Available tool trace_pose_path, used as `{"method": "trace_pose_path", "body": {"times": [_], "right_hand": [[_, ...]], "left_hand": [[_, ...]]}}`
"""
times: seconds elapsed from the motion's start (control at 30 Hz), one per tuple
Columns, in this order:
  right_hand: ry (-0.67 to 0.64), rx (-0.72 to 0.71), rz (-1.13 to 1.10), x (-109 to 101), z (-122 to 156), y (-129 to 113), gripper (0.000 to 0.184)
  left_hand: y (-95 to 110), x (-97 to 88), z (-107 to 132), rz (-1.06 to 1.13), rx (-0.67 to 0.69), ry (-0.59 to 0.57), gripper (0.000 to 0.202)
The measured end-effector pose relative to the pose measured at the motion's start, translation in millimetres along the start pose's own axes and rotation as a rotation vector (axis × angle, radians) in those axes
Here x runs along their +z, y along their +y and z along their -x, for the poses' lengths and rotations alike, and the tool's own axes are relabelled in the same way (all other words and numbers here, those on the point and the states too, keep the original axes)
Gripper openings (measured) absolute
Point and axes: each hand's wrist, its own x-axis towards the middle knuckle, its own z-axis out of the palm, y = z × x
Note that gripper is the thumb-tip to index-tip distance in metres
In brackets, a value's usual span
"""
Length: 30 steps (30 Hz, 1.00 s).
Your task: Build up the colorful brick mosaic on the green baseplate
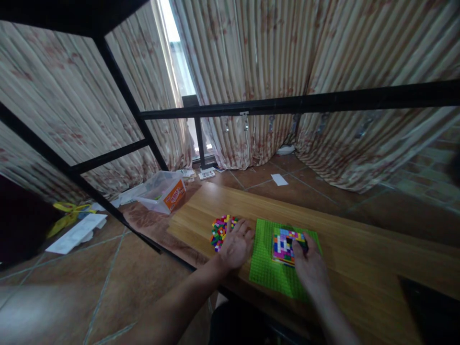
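Observation:
A bright green studded baseplate (262, 266) lies on the wooden bench. On it sits a roughly square build of many-coloured toy bricks (281, 249). My right hand (313, 268) is over the right side of this build, thumb and fingers curled together at its surface. A dark patch shows between them; whether it is a brick or shadow I cannot tell. To the left of the plate, a heap of small loose bricks (217, 234) lies on the wood. My left hand (236, 245) rests against the heap's right side, fingers stretched out and slightly apart, covering part of it.
The wooden bench top (359, 239) runs to the right, where a dark flat object (427, 306) lies. A clear plastic box (158, 194) with an orange label stands beyond its left end. Black metal bars (287, 104) cross in front of the curtains. Papers lie on the tiled floor.

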Motion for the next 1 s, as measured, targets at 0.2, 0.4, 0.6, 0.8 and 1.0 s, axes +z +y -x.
{"method": "trace_pose_path", "body": {"times": [0.2, 0.4, 0.6, 0.8, 1.0], "right_hand": [[-0.004, 0.067, 0.065, -6, -2, -7, 0.072], [0.023, 0.089, 0.1, -9, -4, -11, 0.074], [0.02, 0.087, 0.112, -10, -8, -10, 0.072], [0.02, 0.111, 0.094, -9, -11, -7, 0.074], [0.044, 0.062, 0.09, -9, -13, -1, 0.072]], "left_hand": [[-15, -7.1, -6, 0.014, 0.004, 0.015, 0.024], [-68, -23.3, 7, 0.152, -0.28, 0.204, 0.032], [-129, -36.2, 17, 0.295, -0.333, 0.048, 0.029], [-118, -41.7, 4, 0.162, -0.218, -0.151, 0.028], [-117, -44.7, -5, 0.17, -0.224, -0.191, 0.021]]}}
